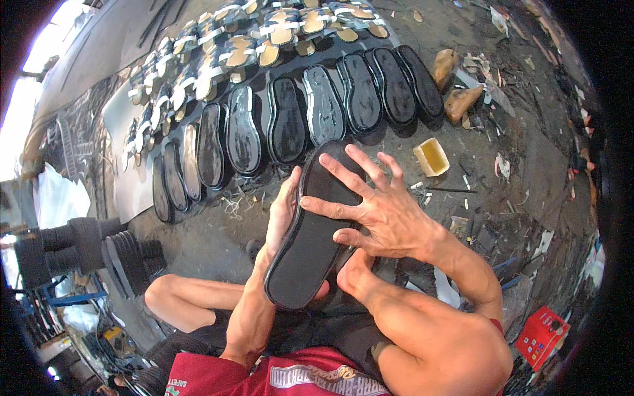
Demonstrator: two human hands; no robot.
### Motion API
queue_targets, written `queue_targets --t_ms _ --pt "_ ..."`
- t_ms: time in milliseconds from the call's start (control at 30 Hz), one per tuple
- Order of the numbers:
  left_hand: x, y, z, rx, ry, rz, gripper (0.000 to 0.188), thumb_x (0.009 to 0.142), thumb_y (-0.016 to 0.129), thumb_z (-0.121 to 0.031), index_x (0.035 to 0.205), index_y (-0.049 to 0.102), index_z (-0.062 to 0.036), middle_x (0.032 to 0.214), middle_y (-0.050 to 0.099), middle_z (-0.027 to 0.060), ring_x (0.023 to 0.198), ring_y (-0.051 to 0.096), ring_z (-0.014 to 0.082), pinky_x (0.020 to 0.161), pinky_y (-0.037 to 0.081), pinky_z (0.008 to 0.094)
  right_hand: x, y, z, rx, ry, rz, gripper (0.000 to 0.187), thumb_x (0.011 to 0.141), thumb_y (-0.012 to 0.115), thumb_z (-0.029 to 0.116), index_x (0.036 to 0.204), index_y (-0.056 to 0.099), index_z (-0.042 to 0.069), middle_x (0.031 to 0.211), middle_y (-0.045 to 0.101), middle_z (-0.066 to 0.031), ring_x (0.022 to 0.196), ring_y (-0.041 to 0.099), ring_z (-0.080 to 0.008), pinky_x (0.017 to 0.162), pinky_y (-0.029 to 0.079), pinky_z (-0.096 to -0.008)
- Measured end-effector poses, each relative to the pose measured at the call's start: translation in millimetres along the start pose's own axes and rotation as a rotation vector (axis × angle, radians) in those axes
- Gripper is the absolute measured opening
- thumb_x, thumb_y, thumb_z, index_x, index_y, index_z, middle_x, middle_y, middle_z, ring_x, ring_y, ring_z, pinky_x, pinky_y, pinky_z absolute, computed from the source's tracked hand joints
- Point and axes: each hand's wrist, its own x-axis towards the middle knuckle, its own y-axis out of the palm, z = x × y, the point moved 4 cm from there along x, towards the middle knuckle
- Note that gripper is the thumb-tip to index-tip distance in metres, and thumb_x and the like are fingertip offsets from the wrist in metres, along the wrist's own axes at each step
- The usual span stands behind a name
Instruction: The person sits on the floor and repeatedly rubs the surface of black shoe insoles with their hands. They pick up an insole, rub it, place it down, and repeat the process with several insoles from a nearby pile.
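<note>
A black shoe sole [305, 254] lies tilted above my lap, its flat face up and its raised rim showing along the edge. My left hand [282, 214] grips it from the left side, the fingers partly hidden behind it. Over the upper part of the sole, my right hand [380, 204] is spread wide, with the index finger and thumb against or just above its face; contact is hard to make out. Beyond my hands stands a curved row of black soles, among them a glossy wet-looking sole [323, 105] and another shiny sole [244, 132].
Sandal uppers with tan insoles [281, 33] fill the far side in rows. A small tub of yellowish liquid [432, 157] sits right of my right hand. Two wooden shoe lasts [462, 102] lie among scraps. Stacked black soles [125, 261] stand at left, a red box [541, 338] at lower right.
</note>
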Motion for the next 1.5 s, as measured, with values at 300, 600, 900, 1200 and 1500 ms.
queue_targets --t_ms 300,600,900,1200,1500 --pt "1 12 -15 0.361 0.272 -0.204 0.068 0.114 0.035 -0.057 0.152 0.056 -0.0044 0.142 0.066 0.0220 0.122 0.072 0.0325 0.107 0.060 0.0488 -1 3 21 0.045 -0.008 0.006 0.057 0.108 0.037 0.071 0.162 0.044 0.054 0.182 0.018 -0.0024 0.165 0.013 -0.0351 0.125 0.013 -0.0648" --pt "10 0 -31 0.154 0.291 -0.104 0.081 0.111 0.032 -0.065 0.154 0.052 0.0005 0.141 0.067 0.0254 0.116 0.072 0.0389 0.107 0.058 0.0510 -14 13 43 0.285 -0.093 -0.052 0.062 0.108 0.035 0.073 0.163 0.046 0.048 0.181 0.021 -0.0090 0.165 0.012 -0.0359 0.126 0.005 -0.0628" --pt "-6 -51 11 -0.181 0.197 -0.169 0.083 0.099 0.051 -0.058 0.153 0.050 0.0046 0.140 0.064 0.0286 0.113 0.068 0.0420 0.100 0.057 0.0546 -144 79 -169 0.187 1.002 -0.303 0.069 0.117 0.019 0.056 0.150 0.067 0.017 0.176 0.031 -0.0145 0.162 0.022 -0.0390 0.131 0.014 -0.0562" --pt "0 -54 17 -0.144 0.222 -0.320 0.060 0.105 0.062 -0.048 0.132 0.067 0.0044 0.113 0.076 0.0265 0.095 0.075 0.0418 0.087 0.066 0.0527 -169 108 -195 -0.136 0.887 -0.303 0.059 0.118 0.024 0.047 0.146 0.071 0.024 0.179 0.024 -0.0130 0.160 0.024 -0.0431 0.127 0.016 -0.0622" --pt "1 -49 21 -0.165 0.234 -0.238 0.062 0.111 0.052 -0.049 0.142 0.063 0.0029 0.134 0.069 0.0301 0.116 0.069 0.0491 0.094 0.065 0.0522 -188 86 -169 1.079 1.122 -0.664 0.089 0.111 0.026 0.069 0.138 0.070 -0.004 0.161 0.056 -0.0076 0.150 0.039 -0.0214 0.126 0.018 -0.0440"
